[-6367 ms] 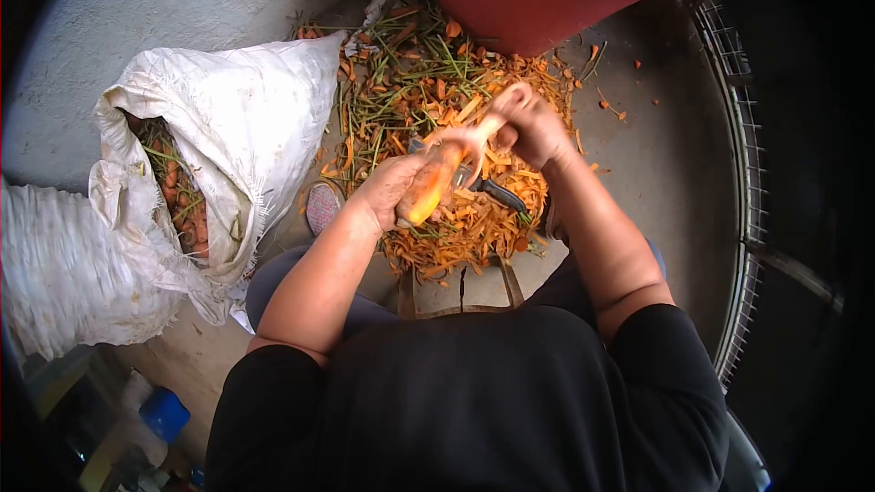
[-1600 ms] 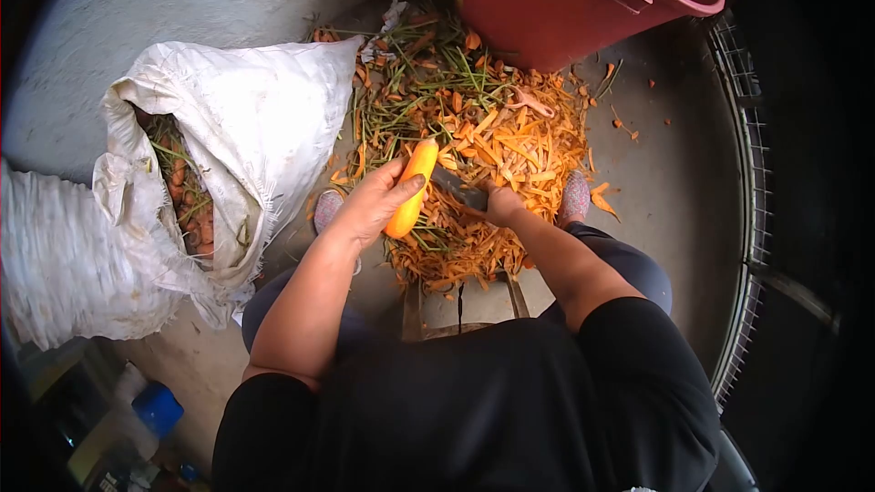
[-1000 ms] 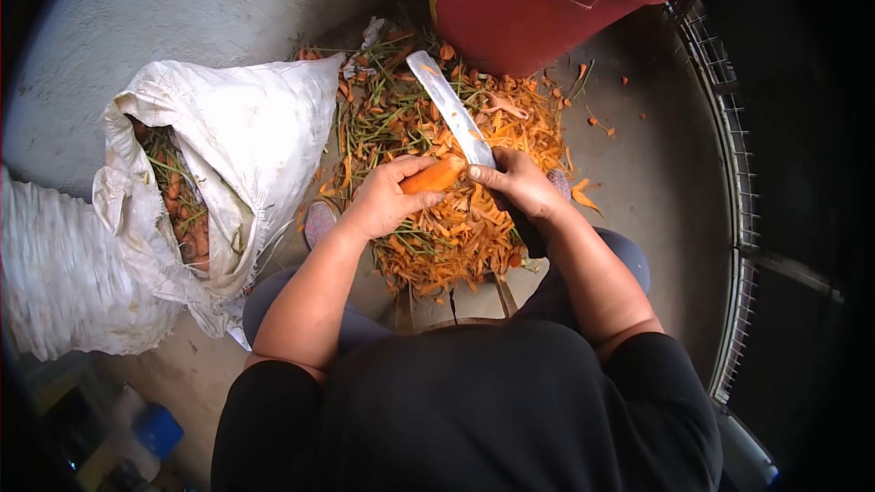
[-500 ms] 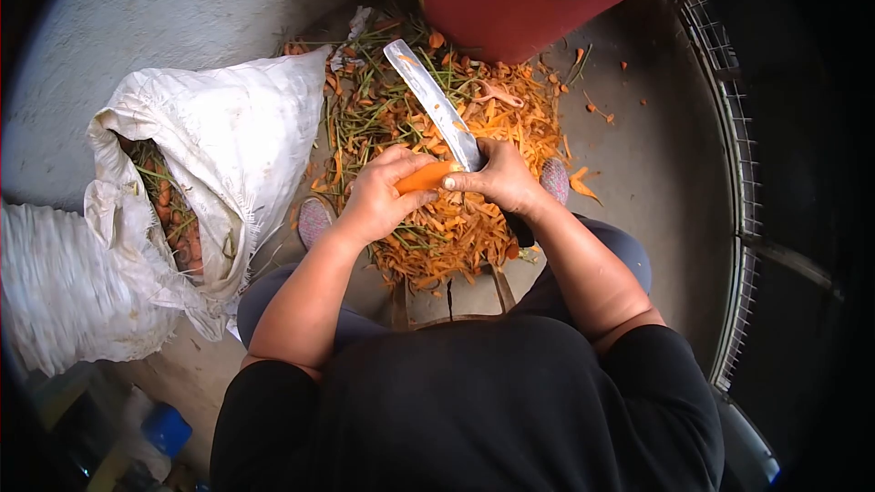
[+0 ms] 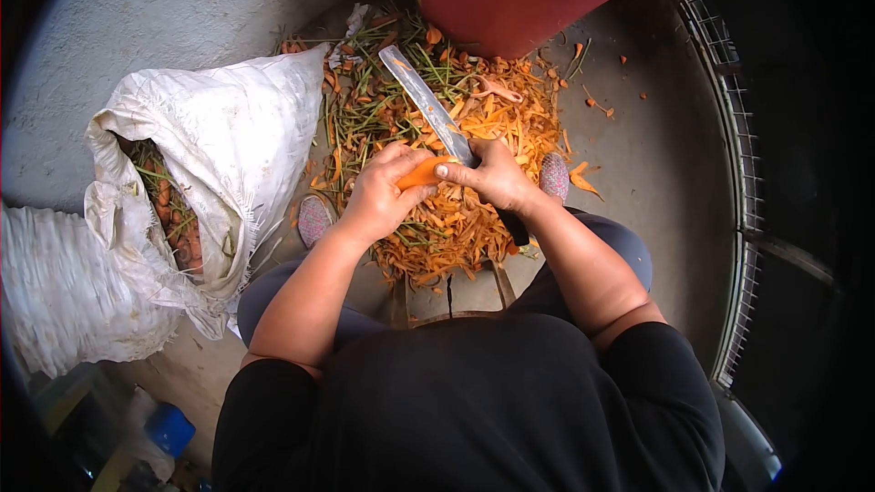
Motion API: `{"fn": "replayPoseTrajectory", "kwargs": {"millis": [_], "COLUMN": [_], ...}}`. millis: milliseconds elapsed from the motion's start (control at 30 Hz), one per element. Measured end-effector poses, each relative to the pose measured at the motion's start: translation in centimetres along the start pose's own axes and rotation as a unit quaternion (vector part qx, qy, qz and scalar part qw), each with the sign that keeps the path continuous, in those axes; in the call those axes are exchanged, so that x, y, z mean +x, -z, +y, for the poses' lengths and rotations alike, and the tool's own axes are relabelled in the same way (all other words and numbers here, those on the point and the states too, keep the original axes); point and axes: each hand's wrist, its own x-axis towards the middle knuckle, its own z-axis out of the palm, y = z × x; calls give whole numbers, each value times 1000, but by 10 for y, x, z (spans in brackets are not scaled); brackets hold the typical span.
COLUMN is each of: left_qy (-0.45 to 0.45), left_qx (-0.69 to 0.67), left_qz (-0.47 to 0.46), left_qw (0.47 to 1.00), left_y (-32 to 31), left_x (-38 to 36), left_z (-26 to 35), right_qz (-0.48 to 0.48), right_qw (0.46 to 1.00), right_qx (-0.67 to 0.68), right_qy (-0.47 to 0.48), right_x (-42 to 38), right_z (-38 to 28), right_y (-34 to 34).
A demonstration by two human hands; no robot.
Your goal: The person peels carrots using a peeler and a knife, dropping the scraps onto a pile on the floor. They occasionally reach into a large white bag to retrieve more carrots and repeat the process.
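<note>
My left hand point(image 5: 386, 191) is closed around a peeled orange carrot point(image 5: 418, 174), whose right end reaches toward the other hand. In my right hand point(image 5: 493, 175) is a large knife point(image 5: 427, 100) with a long, pale blade and a black handle; the blade slants up and to the left. The right thumb lies against the carrot's end, close to the base of the blade. Beneath both hands spreads a heap of orange carrot peelings point(image 5: 447, 237) mixed with green stems. A pinkish peeler point(image 5: 498, 90) rests on the heap, beyond the knife.
A red bin point(image 5: 510, 0) stands behind the heap. On the left, an open white sack point(image 5: 219, 118) holds carrots with stems, beside another white sack point(image 5: 82, 282). A wire-mesh frame point(image 5: 736, 128) runs along the right. My shoes flank the peelings.
The right thumb has shifted slightly left over the carrot's end. The knife has tilted and moved a little left with the right hand; the left hand keeps its hold.
</note>
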Motion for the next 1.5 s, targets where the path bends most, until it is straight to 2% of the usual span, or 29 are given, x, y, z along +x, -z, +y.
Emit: {"fn": "replayPoseTrajectory", "kwargs": {"millis": [200, 300, 333, 400, 433, 467, 500, 567, 633, 700, 733, 833, 867, 1067, 1167, 1267, 1367, 1433, 1467, 1500], "left_qy": [-38, -22, 0, 46, 109, 171, 233, 295, 346, 340, 352, 341, 347, 372, 376, 396, 404, 393, 426, 453], "left_qx": [153, 321, 317, 309, 237, 164, 88, -139, -355, -504, -500, -509, -503, -533, -505, -524, -524, -496, -391, -280], "left_qz": [55, 64, 59, 47, 47, 48, 49, 35, 77, 50, 65, 70, 96, 147, 170, 152, 169, 126, 105, 82], "left_qw": [986, 944, 947, 949, 964, 970, 967, 945, 865, 792, 789, 788, 786, 745, 758, 739, 730, 764, 809, 842], "left_y": [1, -2, -3, -4, -3, -1, 1, 4, 4, 4, 4, 3, 0, -6, -9, -12, -15, -11, -6, -1], "left_x": [-3, -5, -6, -7, -5, -1, 2, 5, 4, 9, 9, 8, 8, 10, 9, 8, 9, 11, 10, 9], "left_z": [3, 4, 2, -2, -4, -5, -8, -22, -20, -20, -13, -15, -19, -28, -17, -23, -20, -23, -24, -22], "right_qz": [51, 53, 49, 24, 12, -13, -13, 24, 36, 32, 58, 62, 64, 81, 121, 111, 50, 68, 76, 101], "right_qw": [999, 997, 998, 998, 994, 979, 980, 999, 997, 986, 979, 974, 970, 958, 940, 942, 961, 983, 990, 992], "right_qx": [9, -55, -43, 19, 51, 115, 116, -7, -20, -132, -157, -189, -212, -256, -293, -291, -261, -154, -99, 10], "right_qy": [2, -3, 11, -59, -93, -170, -160, -32, 62, 94, 118, 111, 100, 102, 126, 127, 79, 75, 71, 80], "right_x": [3, -1, -2, 6, 10, 14, 13, 15, 2, -12, -14, -24, -25, -29, -30, -25, -23, -15, -10, -3], "right_z": [5, -5, -2, 7, 8, 10, 6, 17, 2, -19, -17, -34, -35, -37, -34, -23, -27, -19, -13, -5], "right_y": [-19, -30, -38, -39, -38, -33, -27, -28, -30, -30, -35, -33, -34, -37, -42, -47, -44, -41, -39, -36]}}
